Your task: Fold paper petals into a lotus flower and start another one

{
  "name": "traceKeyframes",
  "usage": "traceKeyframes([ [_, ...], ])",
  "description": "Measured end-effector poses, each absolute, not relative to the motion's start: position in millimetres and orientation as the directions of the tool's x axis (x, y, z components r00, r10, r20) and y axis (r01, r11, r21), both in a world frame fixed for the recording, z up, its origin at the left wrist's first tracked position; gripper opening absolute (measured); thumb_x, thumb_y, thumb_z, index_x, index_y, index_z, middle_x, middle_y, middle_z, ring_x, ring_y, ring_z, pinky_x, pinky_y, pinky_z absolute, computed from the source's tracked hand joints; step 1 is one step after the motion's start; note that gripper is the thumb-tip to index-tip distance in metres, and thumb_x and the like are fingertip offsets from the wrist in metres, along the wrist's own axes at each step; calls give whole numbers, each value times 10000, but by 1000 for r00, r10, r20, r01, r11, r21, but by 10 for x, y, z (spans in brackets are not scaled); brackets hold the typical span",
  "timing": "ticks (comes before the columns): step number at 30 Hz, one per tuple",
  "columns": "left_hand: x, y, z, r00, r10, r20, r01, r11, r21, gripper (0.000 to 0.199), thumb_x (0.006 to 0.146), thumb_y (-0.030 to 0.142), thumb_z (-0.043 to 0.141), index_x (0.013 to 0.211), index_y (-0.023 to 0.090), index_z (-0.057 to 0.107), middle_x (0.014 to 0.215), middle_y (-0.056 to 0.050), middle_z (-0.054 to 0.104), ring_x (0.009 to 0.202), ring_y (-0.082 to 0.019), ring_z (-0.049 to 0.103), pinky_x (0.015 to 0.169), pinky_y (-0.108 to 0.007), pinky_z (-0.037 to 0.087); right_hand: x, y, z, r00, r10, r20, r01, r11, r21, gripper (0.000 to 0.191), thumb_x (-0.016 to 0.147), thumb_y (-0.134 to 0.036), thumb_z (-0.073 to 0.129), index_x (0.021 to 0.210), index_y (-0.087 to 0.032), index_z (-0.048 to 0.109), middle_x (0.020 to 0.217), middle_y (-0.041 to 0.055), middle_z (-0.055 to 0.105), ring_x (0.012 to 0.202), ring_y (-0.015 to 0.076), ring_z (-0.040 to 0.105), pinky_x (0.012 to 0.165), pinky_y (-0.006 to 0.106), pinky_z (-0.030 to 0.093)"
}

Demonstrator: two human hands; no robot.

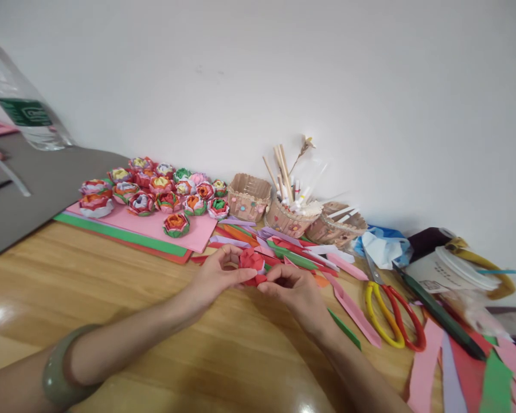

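Note:
Between my two hands, above the wooden table point(163, 304), is a red paper flower point(250, 260) with a bit of lilac at its side. My left hand point(226, 269) grips it from the left, thumb at the front. The fingers of my right hand point(288, 285) pinch a red piece at the flower's lower right edge. Just behind the hands lie folded paper strips point(292, 252) in red, green, pink, lilac and orange. Several finished paper flowers point(167, 201) in mixed colours stand at the back left on pink sheets point(198, 229).
Three decorated baskets point(249, 198) stand by the wall, two holding sticks and pens. Scissors point(395, 315), a dark green cutter point(442, 312), a white-lidded tub point(451, 269) and loose paper strips point(460, 367) lie at right. A plastic bottle point(26, 109) is at far left.

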State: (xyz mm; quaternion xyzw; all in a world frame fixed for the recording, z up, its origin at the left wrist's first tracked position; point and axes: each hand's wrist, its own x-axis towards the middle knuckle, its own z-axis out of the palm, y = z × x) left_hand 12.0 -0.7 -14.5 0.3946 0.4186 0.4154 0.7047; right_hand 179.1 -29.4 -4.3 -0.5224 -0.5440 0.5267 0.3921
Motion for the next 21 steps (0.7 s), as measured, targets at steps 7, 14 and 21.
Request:
traceKeyframes([
  [7,121,-19,-142,302,909,-287,-285,373,883,337,580,288,768,796,176,534,800,6,601,725,-126,570,626,-246,458,1783,-282,35,-138,985,-108,125,-91,-988,229,669,-387,701,644,-164,657,590,-16,591,576,106,498,568,231,390],
  [14,117,-21,-146,350,905,-242,-312,356,881,324,575,240,772,806,173,554,812,1,609,777,-129,558,690,-264,454,1740,-295,10,-98,983,-153,127,-141,-982,233,598,-353,748,593,-161,616,549,-34,554,497,79,442,469,201,346],
  [21,83,-37,-61,371,895,-247,-323,374,869,347,643,226,715,938,207,533,952,-8,587,827,-139,554,662,-258,461,1719,-337,28,-51,993,109,212,118,-970,92,721,-280,660,725,-190,680,728,15,663,686,148,574,631,256,446],
])
